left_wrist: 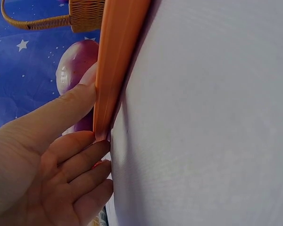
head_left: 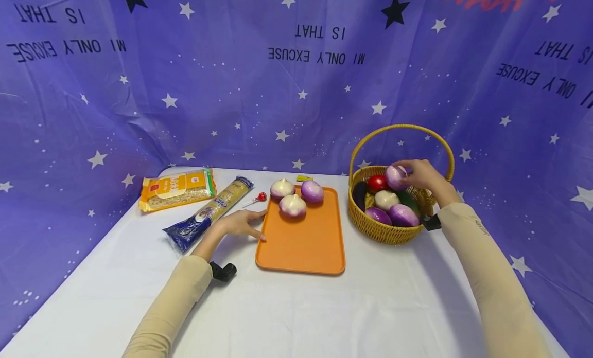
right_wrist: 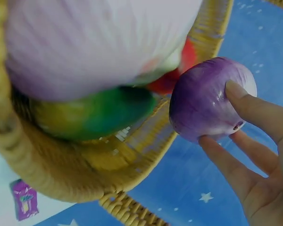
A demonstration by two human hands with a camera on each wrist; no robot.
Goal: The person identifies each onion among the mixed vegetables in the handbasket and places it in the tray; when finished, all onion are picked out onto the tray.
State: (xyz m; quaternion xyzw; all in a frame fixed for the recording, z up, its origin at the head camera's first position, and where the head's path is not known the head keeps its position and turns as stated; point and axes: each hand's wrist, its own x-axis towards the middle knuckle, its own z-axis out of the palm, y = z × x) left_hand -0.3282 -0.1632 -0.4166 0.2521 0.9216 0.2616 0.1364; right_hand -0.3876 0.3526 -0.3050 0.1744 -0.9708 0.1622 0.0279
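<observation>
Purple-and-white glossy onion-shaped bulb (head_left: 394,178): you pinch it between the thumb and fingertips of your right hand (head_left: 422,176), at the back of the round yellow wicker basket with a tall arched handle (head_left: 384,235). Your left hand (head_left: 237,224) lies at the left edge of the flat orange rectangular tray (head_left: 301,250), thumb and fingertips spread along the rim and touching it, without wrapping round it.

Inside the basket you have 1 shiny red round vegetable (head_left: 377,183), 1 cream-white bulb (head_left: 386,200), 1 long dark purple vegetable (head_left: 359,195), 1 green elongated vegetable (head_left: 408,202), partly hidden, and 2 purple rounded ones at the front (head_left: 404,215).

Towards the far end of the tray sit 3 purple-and-white bulbs (head_left: 292,207), grouped together. Left of the tray, you have a red lollipop on a white stick (head_left: 262,197), a long blue-and-gold plastic packet (head_left: 210,214) and an orange-and-yellow plastic bag (head_left: 178,191), all on the white cloth (head_left: 380,301).
</observation>
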